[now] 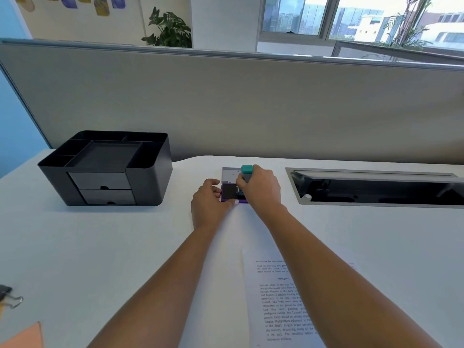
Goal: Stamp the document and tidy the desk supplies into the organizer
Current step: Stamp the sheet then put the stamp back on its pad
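Beyond the far edge of the document, head view, two hands are working at one ink pad.

Left hand: fingers are curling round the pad's left edge, and the thumb is pressing along its near edge, so the hand is holding the purple tray steady. The dark ink surface is lying just to the right of these fingertips. The pad's one grey lid is standing open just beyond them.

Right hand: fingers are wrapping round the grey body of one stamp and gripping it firmly. The teal cap is projecting above the knuckles. The stamp's lower end is sitting below the fingers at the right part of the ink surface; whether it is touching the ink cannot be told.

Document count: one printed sheet, lying flat on the desk under the right forearm, well short of both sets of fingers.

Organizer count: one black unit, standing well to the left of the left fingers, showing two closed drawers and several open top compartments.

Other items: one binder clip is lying at the near left edge, and one orange sheet corner is showing nearer than it. One open cable trough is sitting to the right of the right fingers.
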Available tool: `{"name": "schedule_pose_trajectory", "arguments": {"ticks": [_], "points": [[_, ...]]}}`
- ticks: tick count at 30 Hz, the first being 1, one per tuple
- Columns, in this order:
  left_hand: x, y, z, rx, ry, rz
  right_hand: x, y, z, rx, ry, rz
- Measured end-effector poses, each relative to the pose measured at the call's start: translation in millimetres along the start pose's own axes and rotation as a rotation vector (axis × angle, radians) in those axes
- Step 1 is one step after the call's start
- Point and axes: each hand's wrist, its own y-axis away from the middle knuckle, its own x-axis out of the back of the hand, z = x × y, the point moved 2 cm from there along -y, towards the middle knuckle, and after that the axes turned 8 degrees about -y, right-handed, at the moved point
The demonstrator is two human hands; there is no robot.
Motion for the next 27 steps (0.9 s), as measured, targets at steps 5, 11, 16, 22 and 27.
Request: {"name": "schedule_pose_trajectory", "arguments": {"ticks": [5, 11, 16, 22, 27], "points": [[0, 1, 0, 0.008, 0.012, 0.011, 7, -23, -5, -0.071, 0.032, -0.100], [1, 2, 1, 0.011, 0.012, 0.009, 4, -33, -6, -0.111, 0.030, -0.159], [1, 2, 1, 0.013, 0.012, -0.003, 2, -6, -1, -0.033, -0.020, -0.012], [2, 2, 2, 0.011, 0.016, -0.002, -10, 17, 5, -0.017, -0.070, 0.064], [2, 2, 2, 0.007, 0.005, -0.005, -2, -2, -5, -0.041, -0.049, 0.022]]}}
